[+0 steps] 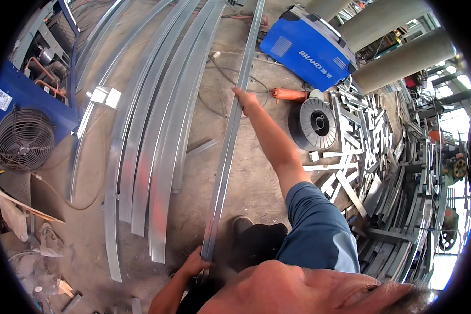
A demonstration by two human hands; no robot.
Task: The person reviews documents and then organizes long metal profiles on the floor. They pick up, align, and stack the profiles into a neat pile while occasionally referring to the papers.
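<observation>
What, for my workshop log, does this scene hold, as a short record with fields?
Held: long silvery metal bar
Left hand: gripping the bar's lower part
Right hand: gripping it farther up
Left of bar: long metal strips, side by side; round fan guard
Right of bar: blue machine, spool, short metal pieces
</observation>
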